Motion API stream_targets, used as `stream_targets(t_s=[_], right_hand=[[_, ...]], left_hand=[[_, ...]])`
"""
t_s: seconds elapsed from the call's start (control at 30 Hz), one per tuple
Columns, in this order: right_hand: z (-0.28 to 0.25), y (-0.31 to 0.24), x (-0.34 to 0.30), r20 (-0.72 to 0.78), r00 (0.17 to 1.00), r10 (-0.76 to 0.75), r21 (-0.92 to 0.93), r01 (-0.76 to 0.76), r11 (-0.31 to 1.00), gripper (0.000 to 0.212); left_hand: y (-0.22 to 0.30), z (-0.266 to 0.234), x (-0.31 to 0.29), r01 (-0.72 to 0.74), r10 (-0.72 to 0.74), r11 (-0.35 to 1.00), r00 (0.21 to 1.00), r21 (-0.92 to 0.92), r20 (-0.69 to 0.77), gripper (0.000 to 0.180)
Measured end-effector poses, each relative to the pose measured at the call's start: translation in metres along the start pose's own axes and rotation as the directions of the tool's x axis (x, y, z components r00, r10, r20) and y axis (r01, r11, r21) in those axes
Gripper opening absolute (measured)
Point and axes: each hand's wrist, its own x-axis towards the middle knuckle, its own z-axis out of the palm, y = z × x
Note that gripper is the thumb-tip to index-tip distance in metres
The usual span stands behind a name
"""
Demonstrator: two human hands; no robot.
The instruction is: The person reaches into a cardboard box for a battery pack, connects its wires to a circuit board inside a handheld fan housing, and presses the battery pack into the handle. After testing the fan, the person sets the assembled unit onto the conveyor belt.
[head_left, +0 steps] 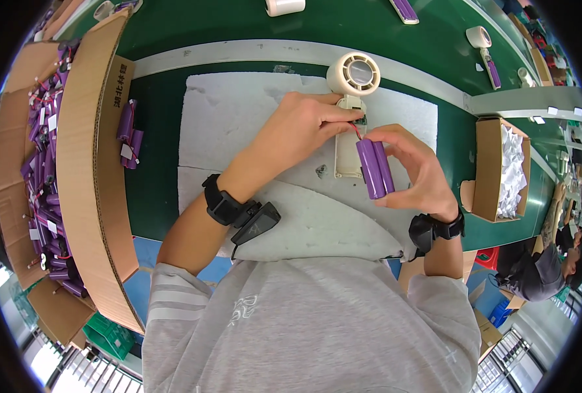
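A cream handheld fan [335, 75] lies on a white foam sheet [225, 124], its round head away from me and its open handle shell [347, 160] toward me. A small circuit board [360, 120] shows inside the handle near the head. My left hand [297, 121] reaches in from the left, fingertips closed on the battery wire at the board; the plug end is hidden. My right hand [419, 167] grips a purple two-cell battery pack [375, 169] between thumb and fingers, beside and partly over the shell. Red wire [356, 131] runs from the pack toward the left fingertips.
At left stands a large cardboard box [94, 164] full of purple battery packs [42, 157]; two packs [130, 134] lie beside it. A small carton [484, 170] of white pieces sits at right. More fan parts [481, 39] lie across the green table. Another person [540, 272] is at far right.
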Motion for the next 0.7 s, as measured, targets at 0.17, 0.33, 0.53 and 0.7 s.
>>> stream_targets(t_s=[0.17, 0.33, 0.53, 0.7], right_hand=[[0.015, 0.009, 0.003, -0.094, 0.995, -0.030, -0.242, 0.007, 0.970, 0.073], [0.026, 0.014, 0.006, -0.118, 0.981, -0.151, -0.441, 0.084, 0.893, 0.066], [0.034, 0.012, 0.004, -0.172, 0.957, -0.233, -0.509, 0.116, 0.853, 0.057], [0.035, 0.013, 0.002, -0.189, 0.950, -0.249, -0.573, 0.100, 0.814, 0.047]], left_hand=[[-0.003, -0.005, 0.001, -0.031, 0.030, 0.999, 0.997, 0.017, 0.074, 0.024], [-0.004, -0.008, 0.001, -0.079, 0.078, 0.997, 0.993, 0.003, 0.089, 0.026], [0.000, -0.012, 0.001, -0.025, 0.027, 1.000, 0.993, -0.016, 0.117, 0.026], [-0.003, -0.011, 0.000, -0.040, 0.043, 0.999, 0.993, -0.029, 0.109, 0.026]])
